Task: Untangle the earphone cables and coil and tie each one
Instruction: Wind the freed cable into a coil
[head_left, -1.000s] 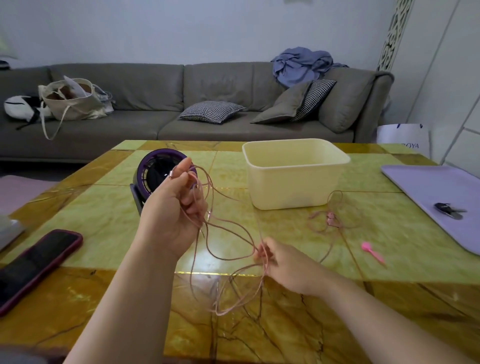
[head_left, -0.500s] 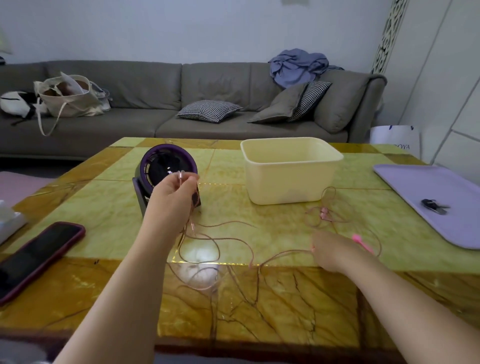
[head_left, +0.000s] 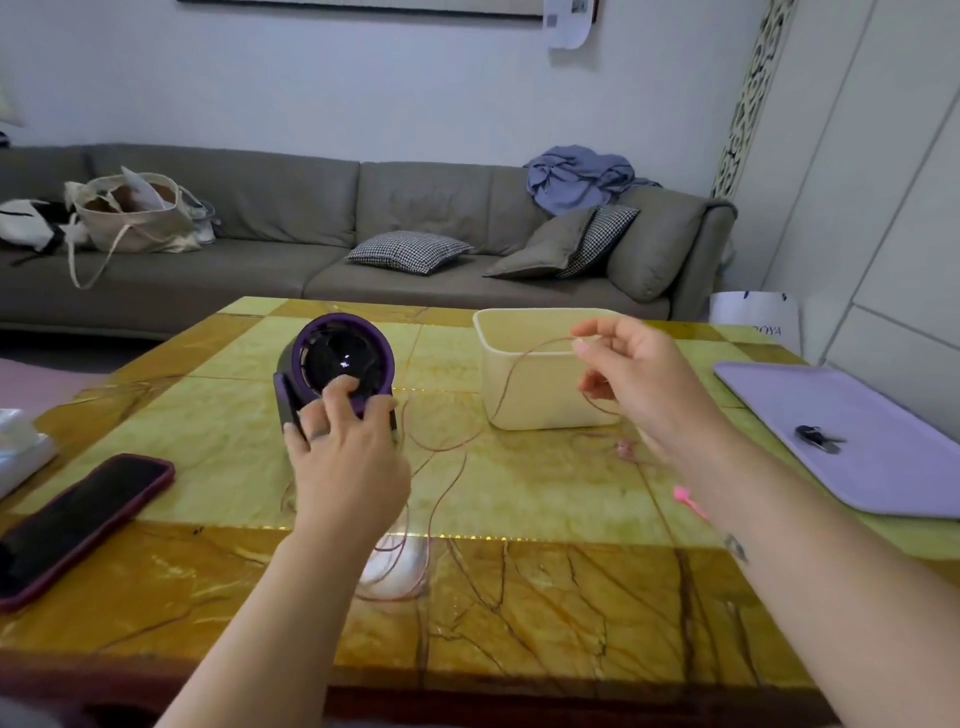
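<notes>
**2 bare hands work a pink earphone cable over a green-and-amber stone table**

At the far left, a dark phone in a maroon case lies flat on the table. To its right stands a round purple desk fan.

The left hand reaches forward, palm down, with its fingers spread and relaxed. Its fingertips rest against the fan's lower rim. Pink strands run beside and below this hand, but whether it traps any of them cannot be told.

The thin pink earphone cable lies mostly loose on the table between the 2 forearms, looping near the front edge. From there 1 strand rises in front of a cream plastic bin.

The right hand is raised in front of the bin and pinches that strand between thumb and forefinger. Another loop curves beneath its palm. Pink earbuds lie on the table below that wrist, and a small pink tie lies just beside the right forearm.

At the far right, a lilac tray carries a set of keys.
</notes>
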